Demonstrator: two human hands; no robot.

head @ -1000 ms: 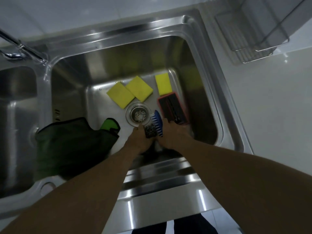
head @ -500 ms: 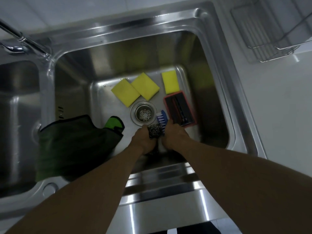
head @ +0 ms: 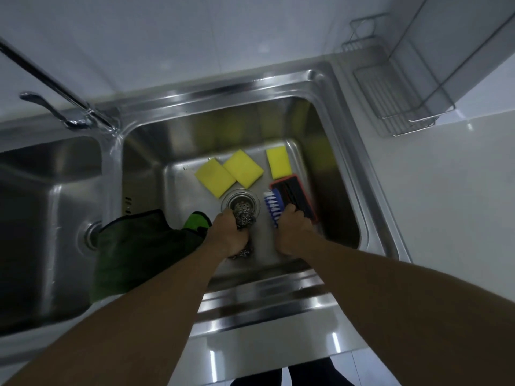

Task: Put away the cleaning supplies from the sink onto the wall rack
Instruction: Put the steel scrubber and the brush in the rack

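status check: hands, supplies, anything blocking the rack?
Left hand shut on steel scourer. Right hand shut on blue brush. Three yellow sponges in sink. Wall rack empty, path clear.

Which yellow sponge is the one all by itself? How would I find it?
Look in the big right-hand sink basin, at the far end of its floor. Three yellow sponges lie there; two touch beside the drain. The lone sponge lies to their right, just beyond the red-edged brush.

Steel scourer gripped in left fingers; blue brush in right fingers; three yellow sponges beyond fingertips.
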